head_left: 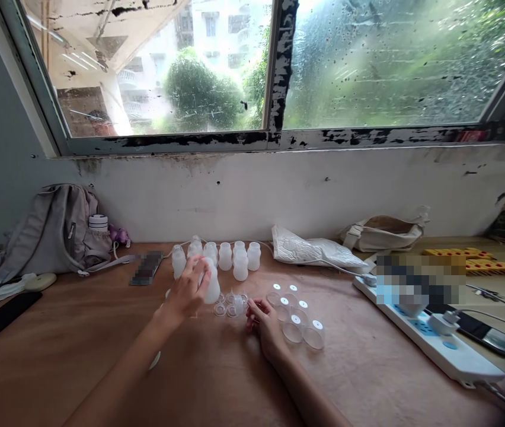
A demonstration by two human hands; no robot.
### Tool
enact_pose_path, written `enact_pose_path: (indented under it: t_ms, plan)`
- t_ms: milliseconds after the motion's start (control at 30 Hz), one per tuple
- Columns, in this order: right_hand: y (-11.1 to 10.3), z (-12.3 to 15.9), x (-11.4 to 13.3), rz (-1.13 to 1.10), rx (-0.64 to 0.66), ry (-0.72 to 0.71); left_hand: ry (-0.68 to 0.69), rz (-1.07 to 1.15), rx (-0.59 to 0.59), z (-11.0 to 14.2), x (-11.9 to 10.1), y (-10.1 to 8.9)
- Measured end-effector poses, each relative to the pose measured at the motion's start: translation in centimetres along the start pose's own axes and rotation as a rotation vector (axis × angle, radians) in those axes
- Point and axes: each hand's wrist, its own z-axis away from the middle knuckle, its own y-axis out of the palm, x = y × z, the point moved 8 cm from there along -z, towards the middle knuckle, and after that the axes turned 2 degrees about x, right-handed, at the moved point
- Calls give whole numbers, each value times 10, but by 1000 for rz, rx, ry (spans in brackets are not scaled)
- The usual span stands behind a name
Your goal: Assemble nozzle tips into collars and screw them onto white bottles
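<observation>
Our left hand [188, 290] had its grip closed around 1 white bottle [211, 284], which stood upright on the desk [217, 379]. Our right hand [265, 325] lay curled, and we could not tell if it held anything. The small clear parts [232, 305] sat between both grips, nearer the right one. More bottles [235, 256] stood just behind.

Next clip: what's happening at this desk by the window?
A person sits at a wooden desk sorting small white plastic bottles. The left hand grips one bottle upright, just in front of a cluster of similar bottles. The right hand rests on the desk beside a group of clear round lids, fingers curled near some small clear parts. A backpack and a power strip sit to the sides.
</observation>
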Motion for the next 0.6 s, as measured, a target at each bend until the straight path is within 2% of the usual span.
enact_pose_path:
  t_ms: [167,300,433,600]
  plan:
    - [0,0,1,-17,23,-2,10,107,84,42,6,18]
    - [0,0,1,-30,19,2,25,226,101,59,12,38]
    - [0,1,1,-43,18,8,-105,415,104,68,25,59]
    - [5,5,5,-98,38,49,-232,552,212,75,31,84]
